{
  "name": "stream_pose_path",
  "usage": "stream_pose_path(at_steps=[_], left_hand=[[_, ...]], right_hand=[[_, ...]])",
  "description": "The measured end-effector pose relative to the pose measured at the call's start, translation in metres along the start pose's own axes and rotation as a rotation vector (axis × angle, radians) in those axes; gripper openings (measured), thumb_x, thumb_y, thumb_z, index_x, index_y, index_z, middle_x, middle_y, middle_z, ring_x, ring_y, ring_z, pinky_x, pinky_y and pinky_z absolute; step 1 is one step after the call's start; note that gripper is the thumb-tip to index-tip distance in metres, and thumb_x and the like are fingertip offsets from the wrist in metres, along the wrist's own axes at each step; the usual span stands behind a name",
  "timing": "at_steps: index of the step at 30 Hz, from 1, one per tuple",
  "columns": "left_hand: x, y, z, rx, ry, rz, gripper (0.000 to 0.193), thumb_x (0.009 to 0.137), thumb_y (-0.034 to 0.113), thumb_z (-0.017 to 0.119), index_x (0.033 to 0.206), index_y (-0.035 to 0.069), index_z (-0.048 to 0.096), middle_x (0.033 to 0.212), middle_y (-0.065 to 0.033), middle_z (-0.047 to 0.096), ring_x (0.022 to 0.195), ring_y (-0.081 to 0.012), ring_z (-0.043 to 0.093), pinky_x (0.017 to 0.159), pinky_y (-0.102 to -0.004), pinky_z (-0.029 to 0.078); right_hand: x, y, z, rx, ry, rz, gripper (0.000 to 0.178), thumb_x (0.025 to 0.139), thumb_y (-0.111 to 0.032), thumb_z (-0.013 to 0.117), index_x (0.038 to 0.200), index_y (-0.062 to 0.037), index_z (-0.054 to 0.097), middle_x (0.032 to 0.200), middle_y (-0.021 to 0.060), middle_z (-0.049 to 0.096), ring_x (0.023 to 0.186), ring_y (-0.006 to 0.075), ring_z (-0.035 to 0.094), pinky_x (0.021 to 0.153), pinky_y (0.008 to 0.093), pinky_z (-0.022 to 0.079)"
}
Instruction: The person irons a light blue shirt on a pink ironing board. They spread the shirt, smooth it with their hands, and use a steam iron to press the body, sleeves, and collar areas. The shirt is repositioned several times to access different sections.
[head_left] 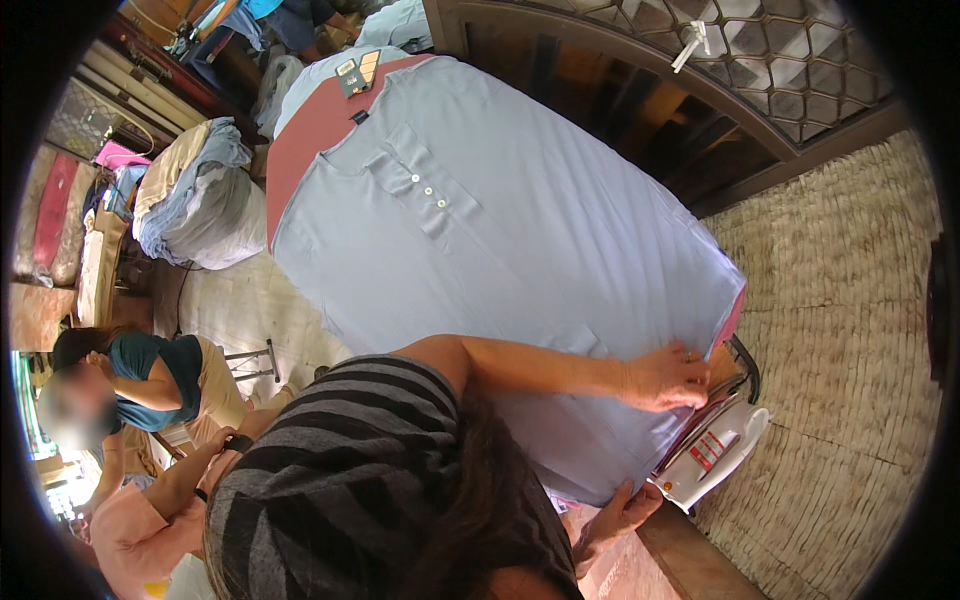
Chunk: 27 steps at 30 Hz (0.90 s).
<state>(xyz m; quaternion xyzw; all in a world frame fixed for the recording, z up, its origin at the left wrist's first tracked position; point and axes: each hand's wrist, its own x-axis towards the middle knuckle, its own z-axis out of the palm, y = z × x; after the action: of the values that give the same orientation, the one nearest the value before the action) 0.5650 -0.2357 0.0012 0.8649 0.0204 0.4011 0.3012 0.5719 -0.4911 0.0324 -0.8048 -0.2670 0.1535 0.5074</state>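
A light blue-grey shirt (520,220) with a buttoned placket lies spread over a padded ironing board (292,165) with a dull red cover. Its neck is toward the far left, where dark hang tags (352,80) rest by the collar. At the near right end, the hem is between my hands. My left hand (665,378) has its fingers bent down onto the hem's edge. Lower down, my right hand (622,518) pinches the hem's corner between thumb and fingers. Just beyond both hands sits a white clothes iron (712,455) with a red label.
A brown metal gate with lattice (770,70) runs along the board's far side. Textured matting (820,350) covers the surface at right. A large cloth bundle (205,200) stands at left. Two people, in a dark green top (150,370) and a pink shirt (135,535), are at lower left.
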Motion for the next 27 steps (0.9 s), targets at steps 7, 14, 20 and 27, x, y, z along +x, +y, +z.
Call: stream_pose_path(at_steps=[7,14,20,27], left_hand=[[0.007,0.046,0.047,0.081,0.026,0.025,0.012,0.087,0.023,0.068,0.094,0.02,0.058,0.105,-0.0023,0.053,0.106,-0.0239,0.053,0.085,-0.0435,0.039],[-0.022,0.031,-0.013,-0.078,0.088,0.111,0.026,0.087,0.024,0.068,0.111,0.015,0.061,0.117,-0.0093,0.055,0.116,-0.029,0.052,0.098,-0.0503,0.038],[-0.156,-0.013,-0.248,0.391,0.22,-0.327,0.02,0.076,0.011,0.072,0.095,0.017,0.067,0.106,-0.0047,0.06,0.104,-0.029,0.057,0.084,-0.0463,0.041],[-0.278,0.006,-0.403,1.078,0.462,-1.045,0.031,0.084,0.022,0.075,0.11,0.009,0.065,0.118,-0.011,0.058,0.11,-0.034,0.053,0.094,-0.0474,0.04]], right_hand=[[-0.01,0.009,-0.042,-0.392,0.068,0.014,0.012,0.094,-0.008,0.057,0.103,-0.0011,0.051,0.087,0.01,0.052,0.08,0.0223,0.054,0.07,0.0353,0.045],[0.026,-0.028,-0.027,-0.855,0.012,-0.459,0.03,0.092,-0.012,0.063,0.12,0.0,0.061,0.109,0.0207,0.063,0.094,0.0352,0.06,0.078,0.0454,0.05],[0.089,-0.069,-0.002,-0.837,0.178,-0.661,0.037,0.095,-0.011,0.063,0.13,-0.0004,0.058,0.13,0.0177,0.057,0.118,0.0336,0.057,0.099,0.0432,0.047],[0.065,-0.157,0.224,-0.208,-0.485,-0.642,0.032,0.086,0.002,0.066,0.118,-0.0009,0.063,0.124,0.0162,0.061,0.114,0.0318,0.059,0.092,0.0403,0.05]])
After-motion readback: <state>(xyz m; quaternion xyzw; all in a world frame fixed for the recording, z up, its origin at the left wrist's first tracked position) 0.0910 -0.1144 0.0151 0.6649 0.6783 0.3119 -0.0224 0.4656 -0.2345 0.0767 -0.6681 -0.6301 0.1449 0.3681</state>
